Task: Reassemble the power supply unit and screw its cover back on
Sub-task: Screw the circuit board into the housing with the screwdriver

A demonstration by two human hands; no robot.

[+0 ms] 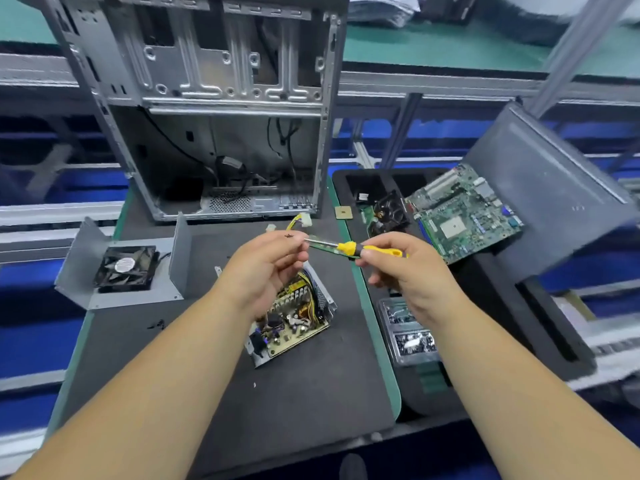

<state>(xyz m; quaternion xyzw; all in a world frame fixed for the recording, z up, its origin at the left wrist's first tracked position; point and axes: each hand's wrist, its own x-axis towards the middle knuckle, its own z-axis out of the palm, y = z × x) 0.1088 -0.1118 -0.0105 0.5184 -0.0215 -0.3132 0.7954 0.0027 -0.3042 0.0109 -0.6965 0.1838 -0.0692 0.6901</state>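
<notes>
Yellow plastic marks the handle of the screwdriver (pixel 360 248) that your right hand (pixel 398 268) grips, fingers curled round it, with the tool lying nearly level above the mat (pixel 311 386). Your left hand (pixel 266 265) meets the metal shaft at its tip, thumb and fingers pinched together there; whether a screw sits between them you cannot tell, as the spot is too small. Both hands are raised off the mat, above its far middle.

Under your left wrist lies the open power supply (pixel 294 320), a metal tray with its circuit board bare, tilted at an angle near the middle of the mat. Yellow wires (pixel 294 221) run from it toward the far edge. Its cover (pixel 138 275), a bent grey sheet carrying 1 black fan (pixel 125 268), rests upside down at the left edge of the mat, well apart from the tray.

An empty computer case (pixel 214 109) stands upright at the mat's far edge, its side open toward you. Right of the mat, a black foam tray (pixel 554 344) holds a green motherboard (pixel 467 216), a small fan (pixel 389 211) beside it, and a clear box of small parts (pixel 408 334) just under your right forearm. A grey panel (pixel 554 195) leans over the foam tray's far right corner.
</notes>
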